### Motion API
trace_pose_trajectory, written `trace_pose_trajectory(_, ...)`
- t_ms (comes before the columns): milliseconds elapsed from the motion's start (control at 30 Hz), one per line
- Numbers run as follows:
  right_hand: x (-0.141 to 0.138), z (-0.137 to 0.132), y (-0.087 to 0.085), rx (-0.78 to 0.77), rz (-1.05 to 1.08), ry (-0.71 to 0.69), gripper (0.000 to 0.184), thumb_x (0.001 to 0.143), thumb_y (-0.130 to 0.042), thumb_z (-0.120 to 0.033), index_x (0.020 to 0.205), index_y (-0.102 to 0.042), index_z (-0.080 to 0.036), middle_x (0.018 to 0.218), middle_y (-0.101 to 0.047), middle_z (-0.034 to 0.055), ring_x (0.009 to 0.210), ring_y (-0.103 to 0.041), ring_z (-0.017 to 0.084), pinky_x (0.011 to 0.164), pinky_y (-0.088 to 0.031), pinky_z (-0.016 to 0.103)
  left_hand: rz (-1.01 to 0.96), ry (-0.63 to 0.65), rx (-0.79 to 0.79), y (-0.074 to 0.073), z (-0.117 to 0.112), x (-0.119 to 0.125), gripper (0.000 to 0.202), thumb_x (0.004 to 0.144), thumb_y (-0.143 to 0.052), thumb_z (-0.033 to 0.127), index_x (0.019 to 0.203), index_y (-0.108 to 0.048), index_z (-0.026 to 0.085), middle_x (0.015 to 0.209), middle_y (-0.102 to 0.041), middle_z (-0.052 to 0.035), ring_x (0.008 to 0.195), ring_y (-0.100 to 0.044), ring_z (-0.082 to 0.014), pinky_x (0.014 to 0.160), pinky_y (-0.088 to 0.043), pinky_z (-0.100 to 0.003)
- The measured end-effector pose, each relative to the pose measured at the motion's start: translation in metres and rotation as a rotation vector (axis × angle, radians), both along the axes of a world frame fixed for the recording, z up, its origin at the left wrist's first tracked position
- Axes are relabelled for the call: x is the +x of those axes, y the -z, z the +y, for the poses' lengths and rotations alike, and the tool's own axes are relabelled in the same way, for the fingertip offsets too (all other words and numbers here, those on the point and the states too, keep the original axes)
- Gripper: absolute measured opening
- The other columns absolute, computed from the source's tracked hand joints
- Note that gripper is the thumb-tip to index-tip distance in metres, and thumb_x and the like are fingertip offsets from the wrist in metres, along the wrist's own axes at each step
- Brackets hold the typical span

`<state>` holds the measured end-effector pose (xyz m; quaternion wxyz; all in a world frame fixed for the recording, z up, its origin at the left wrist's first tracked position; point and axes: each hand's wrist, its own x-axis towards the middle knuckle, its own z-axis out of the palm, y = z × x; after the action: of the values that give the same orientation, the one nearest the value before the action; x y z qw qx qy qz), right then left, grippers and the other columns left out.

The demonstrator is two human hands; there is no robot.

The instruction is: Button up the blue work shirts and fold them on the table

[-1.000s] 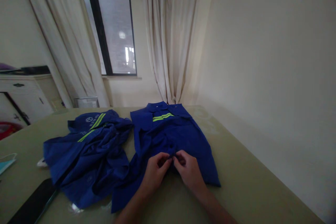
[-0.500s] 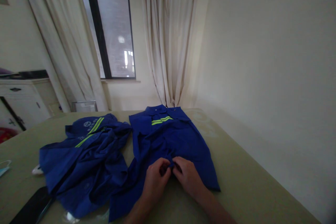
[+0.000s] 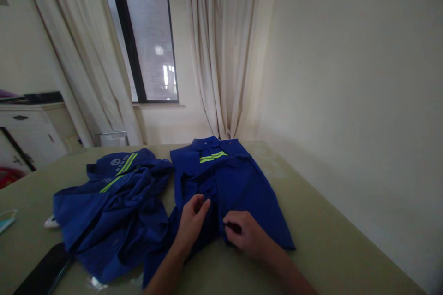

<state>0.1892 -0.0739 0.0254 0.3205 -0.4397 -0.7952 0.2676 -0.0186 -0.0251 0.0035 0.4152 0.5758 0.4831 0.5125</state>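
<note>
A blue work jacket [image 3: 242, 189] with yellow-green stripes lies on the table, its collar at the far end. My right hand [image 3: 245, 233] pinches the near edge of its front, thumb and fingers closed on the cloth. Over the jacket's left front panel is my left hand [image 3: 192, 221], its fingers curled close to the thumb. Whether cloth is between those fingertips I cannot make out. Darker folds of the jacket show between the two hands.
A second blue garment [image 3: 117, 212] with the same stripes lies crumpled at the left. Beside it are a black flat object [image 3: 43, 269], a small clear plastic wrapper [image 3: 97, 283] and a face mask [image 3: 6, 223]. A wall [image 3: 363, 124] runs along the right.
My hands, close together before, have moved apart. The left hand has gone up and left, the right hand slightly right with the jacket's edge. The right front panel is spread smoother.
</note>
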Motion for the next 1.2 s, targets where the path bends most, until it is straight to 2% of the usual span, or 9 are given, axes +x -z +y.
trace_pose_trajectory(100,0.024,0.004,-0.007,-0.085,0.115,0.111,0.008,0.078,-0.06,-0.026,0.075,-0.065,-0.021,0.072,-0.061,-0.001,0.072,-0.056,0.017,0.067,-0.042,0.025,0.037,0.356,-0.144,-0.014,-0.006,-0.021,0.035,0.078,-0.074,0.05,0.088,-0.063,0.018,0.073,-0.057,0.005,0.068,-0.052,-0.0118,0.065,-0.04,-0.022)
trace_pose_trajectory(167,0.038,0.009,-0.013,-0.1,0.202,0.175,0.022,0.084,-0.056,-0.036,0.068,-0.061,-0.021,0.069,-0.059,0.0001,0.072,-0.056,0.018,0.068,-0.043,0.027,0.127,0.578,-0.229,-0.024,-0.018,-0.026,0.031,0.075,-0.077,0.042,0.09,-0.066,0.018,0.075,-0.059,0.0049,0.069,-0.053,-0.0112,0.064,-0.04,-0.021)
trace_pose_trajectory(333,0.03,0.015,-0.019,-0.046,0.306,0.312,0.04,0.095,-0.051,-0.052,0.07,-0.057,-0.021,0.065,-0.054,-0.0019,0.064,-0.051,0.015,0.061,-0.039,0.026,0.566,0.794,-0.19,-0.031,-0.05,0.006,0.016,0.066,-0.079,0.028,0.079,-0.074,0.021,0.066,-0.066,0.005,0.061,-0.058,-0.0126,0.056,-0.038,-0.022)
trace_pose_trajectory(400,0.016,0.013,-0.013,-0.05,0.223,0.314,0.027,0.089,-0.063,-0.047,0.083,-0.058,-0.021,0.074,-0.059,-0.002,0.067,-0.053,0.014,0.062,-0.04,0.024,0.661,0.776,-0.128,-0.027,-0.056,0.02,0.009,0.071,-0.076,0.031,0.072,-0.073,0.022,0.063,-0.068,0.0042,0.058,-0.06,-0.0136,0.057,-0.039,-0.023)
trace_pose_trajectory(533,-0.002,0.007,0.0,-0.068,-0.106,0.351,0.024,0.073,-0.072,-0.019,0.092,-0.058,-0.023,0.087,-0.064,-0.0008,0.072,-0.057,0.015,0.066,-0.041,0.024,0.581,0.619,-0.055,-0.017,-0.052,0.026,0.034,0.096,-0.046,0.036,0.078,-0.072,0.022,0.066,-0.07,0.0012,0.055,-0.063,-0.0144,0.058,-0.043,-0.024)
trace_pose_trajectory(633,-0.002,0.006,0.006,-0.046,-0.206,0.377,0.025,0.071,-0.06,-0.008,0.09,-0.057,-0.024,0.081,-0.064,-0.0015,0.072,-0.059,0.016,0.066,-0.039,0.025,0.695,0.351,0.137,-0.011,-0.045,0.022,0.021,0.094,-0.051,0.027,0.09,-0.072,0.024,0.089,-0.073,-0.002,0.084,-0.068,-0.0204,0.075,-0.05,-0.029)
trace_pose_trajectory(900,0.009,0.024,0.02,-0.056,0.215,0.321,0.012,0.074,-0.051,-0.014,0.083,-0.052,-0.023,0.07,-0.059,-0.0036,0.065,-0.059,0.014,0.06,-0.041,0.023,0.798,0.182,0.367,0.005,-0.036,0.034,0.047,0.095,-0.049,0.017,0.141,-0.053,0.024,0.137,-0.061,-0.0065,0.123,-0.059,-0.0234,0.107,-0.047,-0.039)
trace_pose_trajectory(1067,0.01,0.028,0.018,-0.068,0.335,0.288,0.003,0.075,-0.053,-0.021,0.078,-0.054,-0.022,0.068,-0.057,-0.0033,0.063,-0.056,0.014,0.058,-0.042,0.023,0.814,0.176,0.313,0.01,-0.027,0.033,0.053,0.091,-0.051,0.013,0.142,-0.051,0.026,0.14,-0.06,-0.0053,0.124,-0.059,-0.0237,0.105,-0.049,-0.038)
trace_pose_trajectory(1200,0.009,0.021,0.008,-0.007,0.27,0.353,0.019,0.082,-0.048,-0.02,0.081,-0.067,-0.02,0.076,-0.068,0.0023,0.071,-0.061,0.018,0.066,-0.046,0.028,0.904,0.164,0.341,0.006,-0.026,0.035,0.047,0.09,-0.051,0.01,0.131,-0.057,0.031,0.145,-0.055,-0.0026,0.122,-0.059,-0.0244,0.097,-0.052,-0.036)
